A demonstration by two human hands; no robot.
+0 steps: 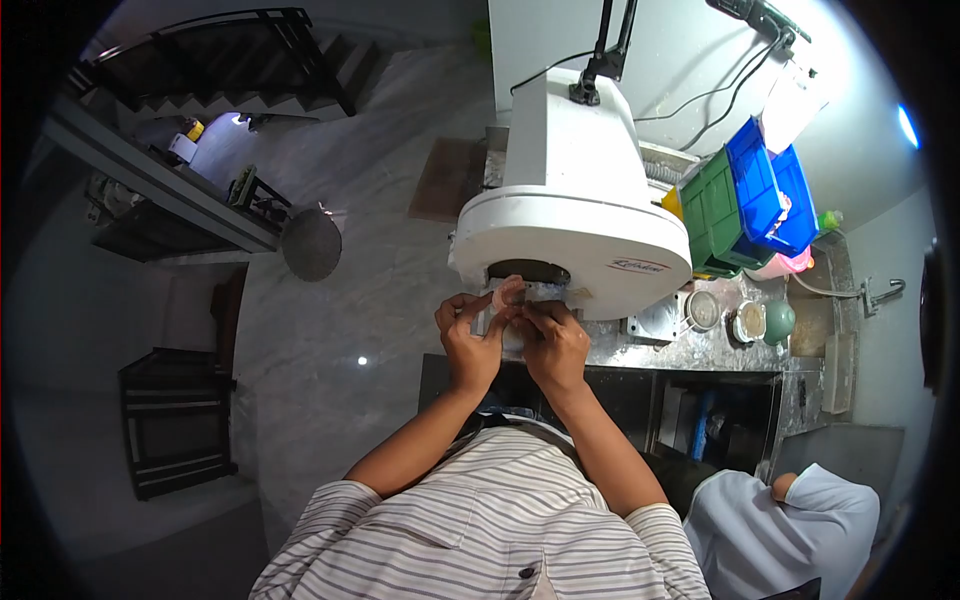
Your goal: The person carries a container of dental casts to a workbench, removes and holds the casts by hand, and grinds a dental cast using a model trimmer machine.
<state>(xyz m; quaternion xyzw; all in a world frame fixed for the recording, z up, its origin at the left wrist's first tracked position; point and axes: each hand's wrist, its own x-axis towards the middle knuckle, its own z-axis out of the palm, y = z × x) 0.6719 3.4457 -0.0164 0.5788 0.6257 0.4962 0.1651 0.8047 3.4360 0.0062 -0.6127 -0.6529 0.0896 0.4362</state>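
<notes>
- Room: a grey, glossy floor is spread from 7 to 11 o'clock of the hands, with a staircase seen beyond at 10 to 11; a person in a pale top is placed at 4.
- Surface: the counter, whitish and splashed-looking, is run out towards 3 o'clock.
- A white machine is set at 1 o'clock, its dark slot faced by the hands.
- A green bin and a blue bin are stacked at 2.
- The left hand is closed in a pinch on the piece's 8 o'clock side; the right hand is pinched at its 4 o'clock edge, contact partly hidden.
- The pink curved piece is held between them, just below the slot. It is judged light, stiff and brittle, possibly slippery if wet; its thicker outer rim is best grasped.
</notes>
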